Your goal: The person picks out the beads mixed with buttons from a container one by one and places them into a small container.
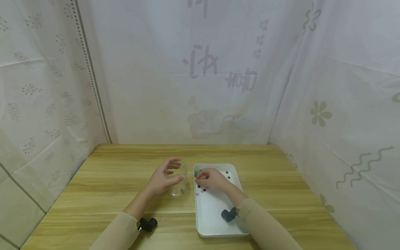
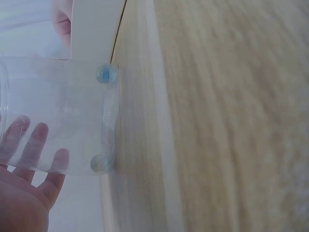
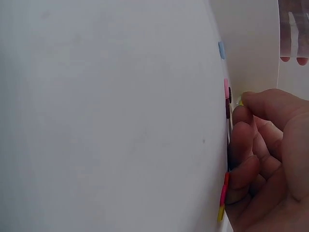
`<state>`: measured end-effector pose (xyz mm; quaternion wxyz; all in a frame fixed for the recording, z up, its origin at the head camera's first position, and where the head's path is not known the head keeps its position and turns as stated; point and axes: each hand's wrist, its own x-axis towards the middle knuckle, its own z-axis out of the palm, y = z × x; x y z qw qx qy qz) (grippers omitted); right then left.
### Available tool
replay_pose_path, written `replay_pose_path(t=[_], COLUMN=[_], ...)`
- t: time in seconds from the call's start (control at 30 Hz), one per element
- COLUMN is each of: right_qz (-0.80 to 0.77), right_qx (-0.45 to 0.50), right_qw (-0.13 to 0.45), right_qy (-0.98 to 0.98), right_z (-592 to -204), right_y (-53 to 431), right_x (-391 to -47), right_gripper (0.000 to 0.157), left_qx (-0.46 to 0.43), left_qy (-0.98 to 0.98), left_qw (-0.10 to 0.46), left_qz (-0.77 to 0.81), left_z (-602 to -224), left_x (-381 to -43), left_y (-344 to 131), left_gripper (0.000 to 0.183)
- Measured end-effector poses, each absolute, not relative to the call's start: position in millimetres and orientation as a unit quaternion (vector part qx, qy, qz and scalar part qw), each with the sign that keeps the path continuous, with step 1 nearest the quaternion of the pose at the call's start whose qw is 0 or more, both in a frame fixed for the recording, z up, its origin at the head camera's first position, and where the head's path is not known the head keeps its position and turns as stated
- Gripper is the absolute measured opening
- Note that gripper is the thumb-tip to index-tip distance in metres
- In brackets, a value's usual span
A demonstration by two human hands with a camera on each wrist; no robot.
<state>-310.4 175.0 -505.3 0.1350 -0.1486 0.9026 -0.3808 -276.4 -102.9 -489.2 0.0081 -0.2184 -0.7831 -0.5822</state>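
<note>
My left hand (image 1: pixel 162 178) curls its fingers and thumb round a clear plastic cup (image 1: pixel 175 189) on the table, left of the white tray (image 1: pixel 208 217). Two glass marbles show at the bottom of the cup in the left wrist view, a blue-streaked marble (image 2: pixel 105 74) and a paler marble (image 2: pixel 100 164). Inside the tray, at its left wall, my right hand (image 1: pixel 214 178) pinches a small clear-and-yellow marble (image 3: pixel 241 101) between thumb and forefinger, mostly hidden by the fingertips. Several small coloured discs lie beneath the hand, among them a pink disc (image 3: pixel 226 89) and a blue disc (image 3: pixel 221 50).
The tray stands upright on a wooden table (image 1: pixel 125 166). Two dark discs (image 1: pixel 228 175) lie at its far right. More coloured pieces (image 1: pixel 196 173) gather in its far left corner. Patterned cloth (image 1: pixel 150 86) hangs behind the table and at both sides.
</note>
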Motion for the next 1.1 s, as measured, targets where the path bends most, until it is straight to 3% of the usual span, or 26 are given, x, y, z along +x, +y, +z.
replay_pose_path(t=[1.1], right_qz=[-0.467], right_qx=[-0.126], right_qw=[0.099], right_qy=[0.870], right_z=[-486.4], right_y=[179.3], right_x=[-308.1], right_gripper=[0.024], left_qx=[-0.213], left_qy=[-0.780], left_qw=[-0.001], left_qz=[-0.588], left_z=[-488.2], left_x=[-276.4], left_y=[-103.2], left_gripper=[0.065])
